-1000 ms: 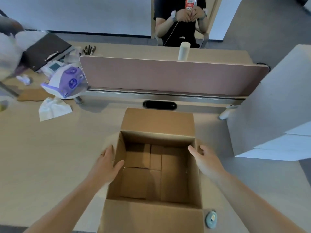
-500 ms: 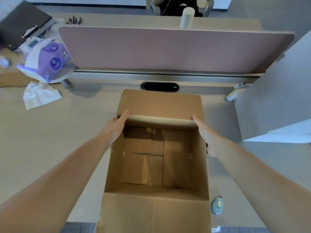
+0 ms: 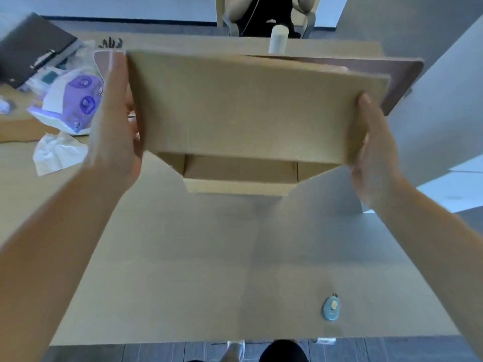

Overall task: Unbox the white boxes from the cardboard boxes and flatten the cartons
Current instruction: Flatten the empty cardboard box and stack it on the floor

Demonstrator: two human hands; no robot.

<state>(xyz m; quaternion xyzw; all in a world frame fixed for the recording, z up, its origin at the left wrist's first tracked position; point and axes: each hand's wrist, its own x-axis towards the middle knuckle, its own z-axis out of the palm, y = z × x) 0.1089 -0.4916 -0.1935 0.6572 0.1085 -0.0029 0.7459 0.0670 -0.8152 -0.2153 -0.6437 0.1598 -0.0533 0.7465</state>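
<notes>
The empty brown cardboard carton (image 3: 245, 108) is off the table, held up in front of me and tipped so that one broad side faces me. Its flaps hang below that side. My left hand (image 3: 115, 121) presses flat against the carton's left side with its fingers straight up. On the right side my right hand (image 3: 373, 152) presses in, its thumb lying along the near edge. A large white box (image 3: 449, 121) stands on the table at the right.
On the beige table (image 3: 209, 257) a small blue oval device (image 3: 330, 308) lies near the front edge. A purple-patterned pack (image 3: 78, 105), a white tissue (image 3: 57, 152) and a black folder (image 3: 28, 50) are at the left. A pink divider (image 3: 402, 82) stands behind, with a seated person (image 3: 261, 14) beyond.
Both hands slid along the carton's sides towards its far end, then lifted it off the table and tipped it up. Its inside no longer shows.
</notes>
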